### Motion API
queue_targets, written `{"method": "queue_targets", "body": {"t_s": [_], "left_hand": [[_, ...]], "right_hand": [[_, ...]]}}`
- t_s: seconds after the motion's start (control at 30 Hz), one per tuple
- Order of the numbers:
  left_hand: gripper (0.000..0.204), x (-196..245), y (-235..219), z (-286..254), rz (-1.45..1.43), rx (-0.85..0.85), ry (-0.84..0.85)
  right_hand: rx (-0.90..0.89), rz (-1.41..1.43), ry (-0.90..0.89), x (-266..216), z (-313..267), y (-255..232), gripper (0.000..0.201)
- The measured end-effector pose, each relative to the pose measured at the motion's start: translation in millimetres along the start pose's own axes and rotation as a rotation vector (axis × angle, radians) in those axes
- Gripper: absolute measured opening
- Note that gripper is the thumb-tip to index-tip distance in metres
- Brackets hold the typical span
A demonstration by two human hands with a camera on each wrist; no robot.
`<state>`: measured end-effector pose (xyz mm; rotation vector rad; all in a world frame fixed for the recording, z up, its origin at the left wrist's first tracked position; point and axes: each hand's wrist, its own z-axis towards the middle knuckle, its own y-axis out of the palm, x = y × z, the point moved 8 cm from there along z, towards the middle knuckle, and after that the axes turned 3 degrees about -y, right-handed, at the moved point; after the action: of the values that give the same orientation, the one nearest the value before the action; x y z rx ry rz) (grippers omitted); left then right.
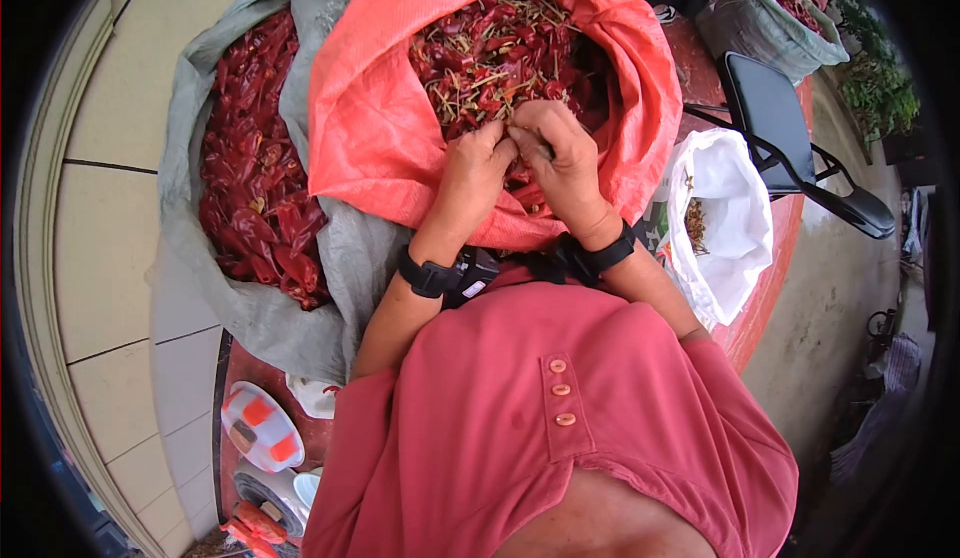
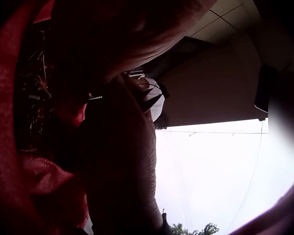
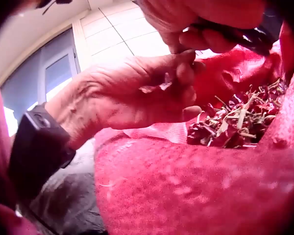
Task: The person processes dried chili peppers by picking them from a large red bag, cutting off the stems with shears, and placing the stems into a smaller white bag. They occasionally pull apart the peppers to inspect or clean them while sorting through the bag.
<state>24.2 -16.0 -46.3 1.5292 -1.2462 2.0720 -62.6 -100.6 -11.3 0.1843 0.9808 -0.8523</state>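
Over the mouth of a red woven sack (image 1: 365, 88), my two hands meet at the fingertips. The sack holds dried red chilies (image 1: 480, 48) mixed with pale stems. My left hand (image 1: 474, 173) has its fingers curled and pinches a small dried chili, mostly hidden; reddish chili bits (image 3: 157, 85) show in its palm. My right hand (image 1: 565, 153) is curled around dark, shiny, pointed pieces (image 3: 255, 39) that look like dried chilies, their tips jutting out in the left wrist view. Thumb and fingers of both hands come together at one small spot.
A grey sack (image 1: 205, 218) of whole red chilies (image 1: 255, 158) stands to the left. On the right are a white bag (image 1: 735, 218) with some stems inside, a black folding chair (image 1: 765, 98) and another filled sack (image 1: 740, 23). A patterned plastic basin (image 1: 262, 423) lies lower left.
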Motion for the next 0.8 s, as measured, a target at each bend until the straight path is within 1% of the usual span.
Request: {"method": "queue_targets", "body": {"t_s": [0.07,0.1,0.2,0.27,0.3,0.33,0.37,0.43,0.47,0.53,0.57,0.63,0.67,0.7,0.77,0.8], "left_hand": [[0.017,-1,4,-4,-0.156,-0.018,0.021],[0.017,0,4,-5,-0.084,-0.020,0.056],[0.020,7,0,-9,0.095,-0.023,0.171],[0.021,20,-5,-13,0.164,-0.023,0.272],[0.021,20,-5,-13,0.167,-0.046,0.278],[0.021,20,-5,-14,0.170,-0.069,0.285],[0.021,20,-5,-15,0.172,-0.090,0.291],[0.019,21,-5,-19,0.049,-0.182,0.233],[0.018,20,-4,-22,-0.012,-0.230,0.204],[0.017,17,-4,-24,0.060,-0.227,0.217],[0.016,15,-3,-25,0.097,-0.225,0.223],[0.015,28,-6,-29,0.063,-0.120,0.365],[0.015,35,-9,-33,0.046,-0.069,0.436],[0.015,34,-16,-35,0.013,-0.024,0.372],[0.017,40,-34,-47,-0.056,0.064,0.244],[0.019,43,-49,-53,-0.102,0.135,0.223]], "right_hand": [[-0.033,0.131,0.239,9,-8,4,0.004],[-0.050,0.196,0.357,14,-12,7,0.004],[0.000,0.621,0.639,34,-18,14,0.005],[-0.098,0.832,0.807,42,-23,19,0.007],[-0.148,0.937,0.890,43,-27,22,0.009],[-0.162,0.965,0.924,44,-29,23,0.008],[-0.175,1.048,0.998,46,-34,25,0.008],[-0.204,1.215,1.150,50,-46,28,0.009],[-0.222,1.391,1.248,52,-53,32,0.010],[-0.255,1.747,1.435,45,-60,41,0.012],[-0.191,1.548,1.304,57,-58,32,0.012],[-0.074,1.156,1.029,52,-41,11,0.012],[-0.086,1.037,0.914,51,-32,-5,0.011],[0.008,0.865,0.856,51,-28,-26,0.010],[0.178,0.351,0.684,17,-16,-80,0.009],[0.221,0.130,0.508,15,-15,-108,0.009]]}}
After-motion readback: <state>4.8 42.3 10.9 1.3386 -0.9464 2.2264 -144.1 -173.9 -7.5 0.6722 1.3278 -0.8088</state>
